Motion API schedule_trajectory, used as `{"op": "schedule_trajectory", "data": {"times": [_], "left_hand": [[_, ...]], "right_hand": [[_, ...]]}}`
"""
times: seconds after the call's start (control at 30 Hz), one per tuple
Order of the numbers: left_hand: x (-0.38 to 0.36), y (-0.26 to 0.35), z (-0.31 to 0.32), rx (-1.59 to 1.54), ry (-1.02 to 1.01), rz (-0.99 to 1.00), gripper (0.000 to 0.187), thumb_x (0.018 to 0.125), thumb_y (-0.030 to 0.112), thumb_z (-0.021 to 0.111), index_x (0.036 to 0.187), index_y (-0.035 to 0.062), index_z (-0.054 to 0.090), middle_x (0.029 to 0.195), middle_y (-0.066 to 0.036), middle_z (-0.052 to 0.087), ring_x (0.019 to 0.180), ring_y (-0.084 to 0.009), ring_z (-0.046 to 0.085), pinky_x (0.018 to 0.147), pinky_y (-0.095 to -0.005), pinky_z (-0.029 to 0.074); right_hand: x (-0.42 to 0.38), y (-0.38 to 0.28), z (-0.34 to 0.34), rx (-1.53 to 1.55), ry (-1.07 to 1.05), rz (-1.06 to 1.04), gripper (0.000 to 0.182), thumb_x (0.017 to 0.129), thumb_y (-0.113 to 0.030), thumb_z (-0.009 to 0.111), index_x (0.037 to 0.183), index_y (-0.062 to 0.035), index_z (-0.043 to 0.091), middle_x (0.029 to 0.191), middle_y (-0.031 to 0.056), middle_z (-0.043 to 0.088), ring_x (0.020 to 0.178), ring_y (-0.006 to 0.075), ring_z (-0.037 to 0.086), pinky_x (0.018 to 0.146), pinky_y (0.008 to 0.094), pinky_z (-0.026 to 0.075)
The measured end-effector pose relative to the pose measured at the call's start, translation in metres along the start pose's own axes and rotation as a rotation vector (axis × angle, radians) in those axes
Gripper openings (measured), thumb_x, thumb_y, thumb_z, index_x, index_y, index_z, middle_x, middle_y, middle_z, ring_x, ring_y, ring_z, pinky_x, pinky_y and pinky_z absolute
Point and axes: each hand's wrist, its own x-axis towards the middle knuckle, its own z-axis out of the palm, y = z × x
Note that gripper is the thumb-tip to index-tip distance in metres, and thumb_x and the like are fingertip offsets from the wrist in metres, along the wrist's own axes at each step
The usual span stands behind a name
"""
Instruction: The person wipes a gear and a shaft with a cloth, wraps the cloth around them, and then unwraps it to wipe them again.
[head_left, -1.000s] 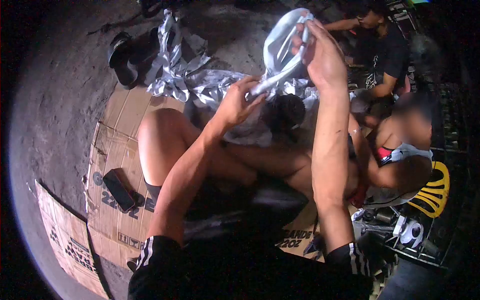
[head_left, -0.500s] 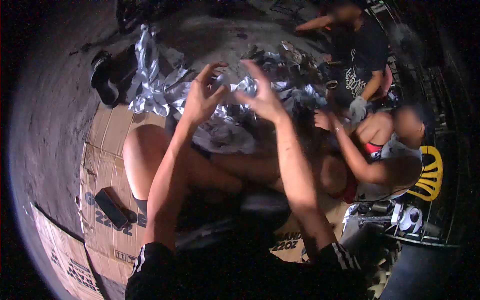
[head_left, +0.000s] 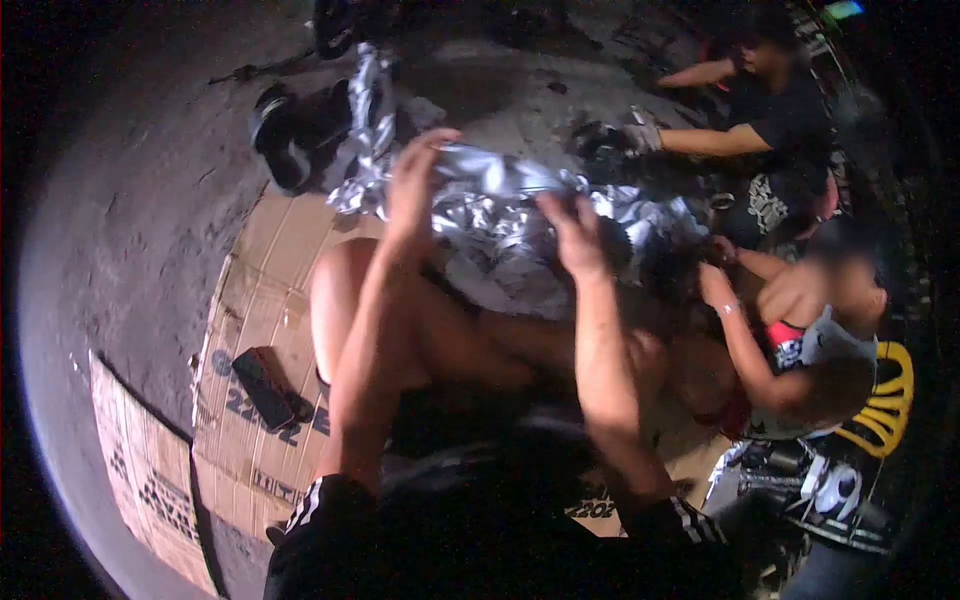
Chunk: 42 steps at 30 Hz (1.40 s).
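Fingers: left hand (head_left: 415, 180) has its fingers curled over the upper left edge of a silver sheet (head_left: 490, 200), gripping it; right hand (head_left: 575, 235) pinches the same sheet at its right side, fingers bent and closed on the shiny material.
Head view, sheet: crumpled silver sheet sits in the upper middle of the frame, stretched between the two hands, above the person's bare knee (head_left: 345, 300).
Head view, pile: more silver scraps (head_left: 365, 110) lie on the ground in the upper left middle, touching the held sheet's far edge; a further crinkled heap (head_left: 650, 220) lies just right of the right hand.
Head view, cardboard: flattened cardboard (head_left: 250, 330) with printed lettering covers the ground at the left, under the person's leg; a second piece (head_left: 140, 470) lies at the lower left.
Head view, phone: dark flat phone (head_left: 263, 388) rests on the cardboard, left of the knee, well apart from both hands.
Head view, sandal: dark sandal (head_left: 285, 140) lies on bare ground at the upper left, beside the scraps.
Head view, others: a seated person in a dark shirt (head_left: 790, 120) reaches a gloved hand (head_left: 640, 135) toward the ground at the upper right; another person (head_left: 810, 350) sits at the right by a yellow chair (head_left: 890, 400).
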Motion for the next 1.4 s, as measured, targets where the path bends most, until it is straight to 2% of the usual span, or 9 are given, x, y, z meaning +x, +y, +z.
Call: {"op": "schedule_trajectory", "data": {"times": [0.17,0.27,0.33,0.47,0.57,0.7,1.0,1.27,1.4], "left_hand": [[-0.038,-0.059,0.049,0.056,-0.207,-0.28,0.028,0.096,0.016,0.055,0.118,0.0022,0.067,0.097,-0.003,0.067,0.084,-0.0122,0.06,0.07,-0.0255,0.047],[-0.063,-0.083,0.068,0.036,-0.432,-0.365,0.026,0.093,0.015,0.061,0.115,0.0029,0.068,0.093,0.0,0.067,0.08,-0.0082,0.057,0.068,-0.0233,0.043],[-0.066,-0.104,0.069,-0.048,-0.468,-0.384,0.027,0.092,0.017,0.062,0.114,0.0024,0.067,0.092,-0.001,0.067,0.085,-0.0104,0.06,0.076,-0.0249,0.046],[-0.053,-0.099,0.057,0.092,-0.541,-0.247,0.035,0.092,0.021,0.064,0.121,0.0019,0.062,0.106,-0.009,0.066,0.101,-0.0195,0.061,0.091,-0.0318,0.047],[-0.049,-0.104,0.057,0.39,-0.156,0.146,0.05,0.09,0.027,0.068,0.132,0.0039,0.054,0.135,-0.022,0.049,0.127,-0.0342,0.049,0.107,-0.0402,0.039],[-0.058,-0.095,0.063,0.287,-0.351,-0.081,0.048,0.095,0.029,0.066,0.133,0.0019,0.055,0.124,-0.014,0.059,0.116,-0.0225,0.055,0.093,-0.0362,0.049],[-0.1,-0.078,0.082,0.295,-0.524,-0.649,0.046,0.103,0.046,0.051,0.111,0.005,0.069,0.094,-0.002,0.067,0.095,-0.0139,0.057,0.083,-0.0308,0.046],[-0.071,-0.119,0.055,0.491,-0.798,-0.193,0.043,0.101,0.041,0.055,0.102,-0.0003,0.068,0.08,-0.005,0.064,0.075,-0.012,0.057,0.07,-0.0336,0.048],[-0.066,-0.092,0.057,0.879,-0.803,0.041,0.03,0.093,0.03,0.065,0.106,0.0032,0.072,0.085,-0.018,0.071,0.08,-0.0288,0.07,0.075,-0.041,0.053]], "right_hand": [[0.007,-0.021,-0.01,0.628,0.03,-0.208,0.061,0.1,-0.053,0.049,0.137,-0.005,0.05,0.136,0.0162,0.058,0.134,0.0332,0.049,0.108,0.0516,0.041],[0.011,-0.007,-0.026,0.774,0.29,0.012,0.061,0.097,-0.059,0.05,0.126,-0.006,0.053,0.122,0.011,0.062,0.098,0.028,0.062,0.091,0.0505,0.051],[0.012,-0.01,-0.027,0.802,0.317,0.064,0.052,0.097,-0.061,0.05,0.092,-0.0089,0.051,0.074,0.0014,0.046,0.059,0.0119,0.037,0.055,0.0299,0.033],[0.0,-0.009,-0.022,0.841,0.322,0.091,0.052,0.097,-0.061,0.05,0.091,-0.0097,0.052,0.074,0.0003,0.049,0.057,0.0121,0.042,0.052,0.0294,0.035],[-0.013,0.012,-0.029,0.729,0.46,0.146,0.051,0.097,-0.055,0.051,0.115,-0.0087,0.06,0.099,0.0055,0.069,0.084,0.0213,0.068,0.066,0.0344,0.057],[-0.037,0.113,-0.039,0.564,0.411,0.254,0.048,0.101,-0.044,0.045,0.128,-0.0069,0.06,0.12,0.0033,0.062,0.117,0.0167,0.052,0.106,0.0365,0.036],[-0.054,0.041,-0.06,0.965,0.294,-0.017,0.045,0.098,-0.048,0.047,0.103,-0.005,0.06,0.079,0.0044,0.06,0.05,0.012,0.043,0.048,0.0278,0.033],[-0.061,0.034,-0.113,-0.41,0.535,-0.179,0.041,0.102,-0.038,0.05,0.12,-0.0018,0.059,0.102,0.0134,0.067,0.085,0.0284,0.063,0.078,0.0407,0.05],[-0.092,0.01,-0.087,-0.992,0.071,-0.158,0.062,0.092,-0.044,0.065,0.133,0.0002,0.05,0.126,0.0259,0.06,0.116,0.0431,0.058,0.096,0.0467,0.047]]}}
